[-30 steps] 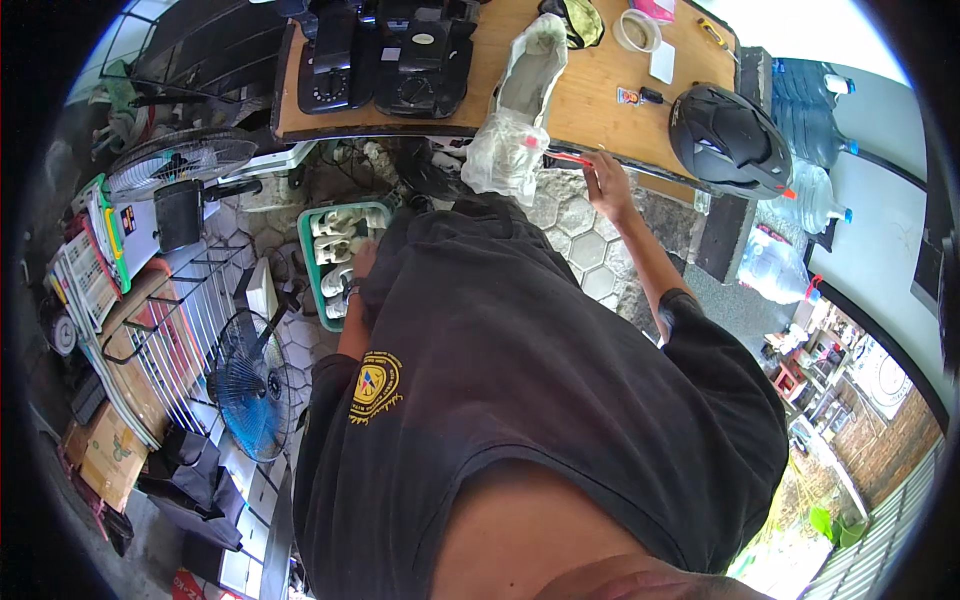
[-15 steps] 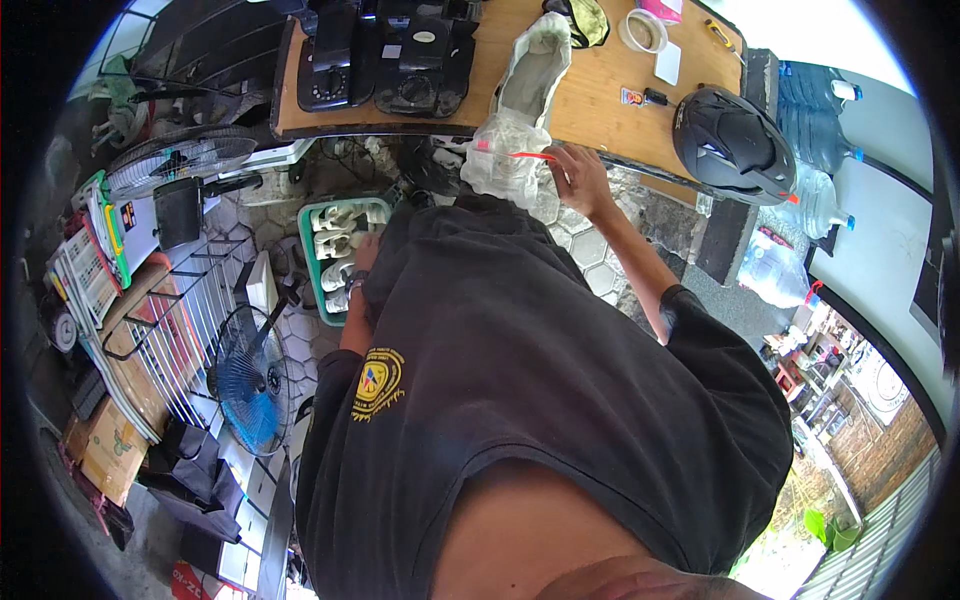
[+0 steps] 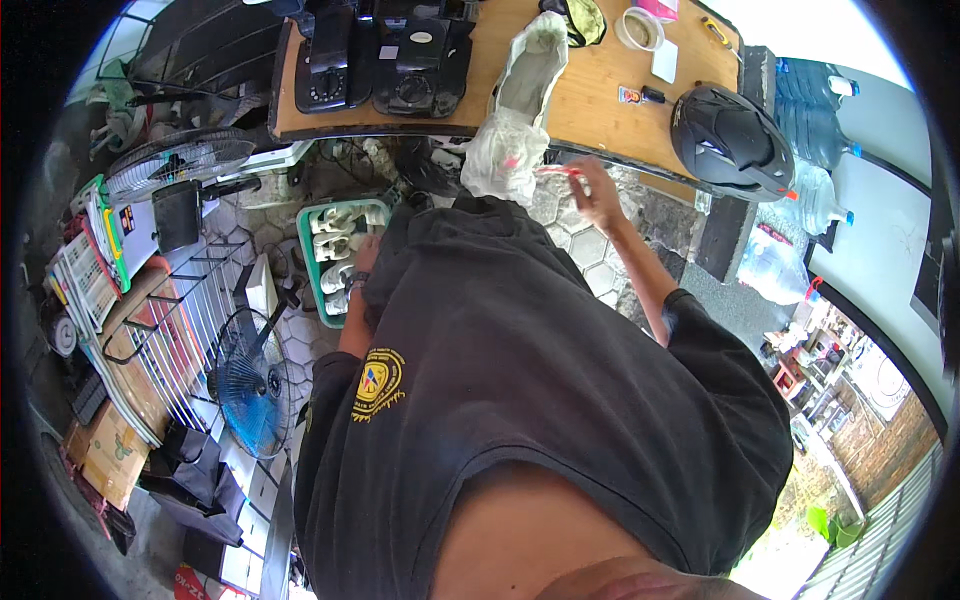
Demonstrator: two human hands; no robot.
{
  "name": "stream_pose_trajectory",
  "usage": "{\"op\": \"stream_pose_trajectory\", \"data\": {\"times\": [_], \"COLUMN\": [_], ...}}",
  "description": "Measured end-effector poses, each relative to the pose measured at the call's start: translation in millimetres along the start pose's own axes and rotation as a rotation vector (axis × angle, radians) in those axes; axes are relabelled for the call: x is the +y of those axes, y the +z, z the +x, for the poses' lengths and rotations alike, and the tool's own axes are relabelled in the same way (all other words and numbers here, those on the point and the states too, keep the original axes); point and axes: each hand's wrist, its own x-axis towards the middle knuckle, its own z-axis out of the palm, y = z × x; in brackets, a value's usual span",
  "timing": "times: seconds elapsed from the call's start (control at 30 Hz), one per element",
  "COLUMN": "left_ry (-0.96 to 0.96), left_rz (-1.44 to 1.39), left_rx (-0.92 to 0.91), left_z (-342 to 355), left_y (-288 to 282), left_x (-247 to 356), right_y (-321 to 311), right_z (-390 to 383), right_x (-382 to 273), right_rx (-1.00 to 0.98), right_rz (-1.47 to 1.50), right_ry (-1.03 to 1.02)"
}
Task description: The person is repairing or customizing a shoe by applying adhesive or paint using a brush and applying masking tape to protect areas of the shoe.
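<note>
My right hand [image 3: 597, 192] is just off the table's front edge, fingers pinched on a thin red strip [image 3: 556, 170]; its exact kind is too small and blurred to tell. Left of it hangs a crumpled translucent plastic bag [image 3: 497, 165] with a pink spot inside. The bag adjoins a long, whitish open trough-like container [image 3: 532, 75] on the table. My left hand [image 3: 367, 255] is low beside a green tray [image 3: 308, 258] holding several white parts [image 3: 333, 246]. My dark shirt partly covers that hand, and its fingers do not show clearly.
On the wooden table [image 3: 600, 115] are a black helmet [image 3: 728, 140], black appliance parts [image 3: 420, 70], a tape roll [image 3: 640, 30] and a yellow-handled tool [image 3: 716, 32]. Fans [image 3: 250, 385] and a wire rack [image 3: 185, 345] stand at left. Water jugs [image 3: 815, 115] stand at right.
My right hand has moved slightly right and down, away from the plastic bag, taking the red strip with it. My left hand stays by the green tray.
</note>
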Motion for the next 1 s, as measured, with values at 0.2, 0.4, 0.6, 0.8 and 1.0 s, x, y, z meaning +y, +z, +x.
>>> {"op": "stream_pose_trajectory", "data": {"times": [0.2, 0.4, 0.6, 0.8, 1.0], "left_ry": [0.046, 0.569, 0.955, 1.055, 0.809], "left_rz": [0.230, 0.098, 0.288, 0.365, -0.320], "left_rx": [-0.033, 0.282, 0.082, -0.034, -0.202], "left_z": [5.7, 26.7, 36.9, 47.7, 48.9], "left_y": [-29.2, -71.9, -50.4, -19.8, -26.4], "left_x": [60.9, 237.0, 354.8, 360.7, 378.9], "right_y": [5.5, 17.6, 34.3, 62.3, 41.7], "right_z": [-4.9, 7.4, 2.8, 6.1, 46.2], "right_x": [90.6, 114.6, 31.6, -29.8, -44.0], "right_rx": [0.309, 0.179, 0.187, -0.081, 0.063], "right_rz": [-0.294, -0.355, -0.372, -0.517, 0.068], "right_ry": [0.447, 0.595, 0.178, -0.287, -0.114]}}
